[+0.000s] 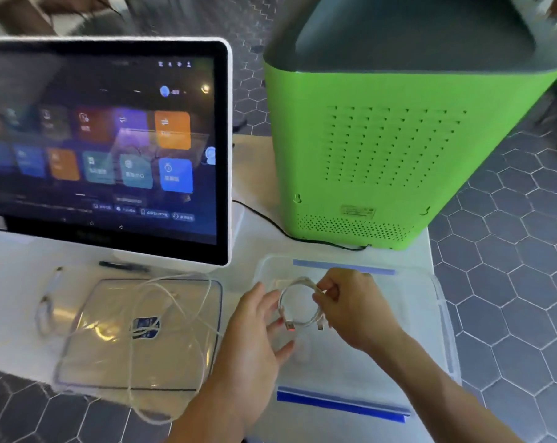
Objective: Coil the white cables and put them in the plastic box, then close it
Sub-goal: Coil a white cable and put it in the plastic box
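Pinching a coiled white cable (298,303) over the open plastic box (443,318), the right hand (350,306) grips the loop's side — the left hand (254,327) spreads loosely at its other edge. Left of the box, a loose white cable (171,302) sprawls over the clear lid (110,356).

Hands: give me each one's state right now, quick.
Left hand: open, fingers spread beside the coiled white cable, not gripping it.
Right hand: closed, grip pinching the coil at its top over the open plastic box.
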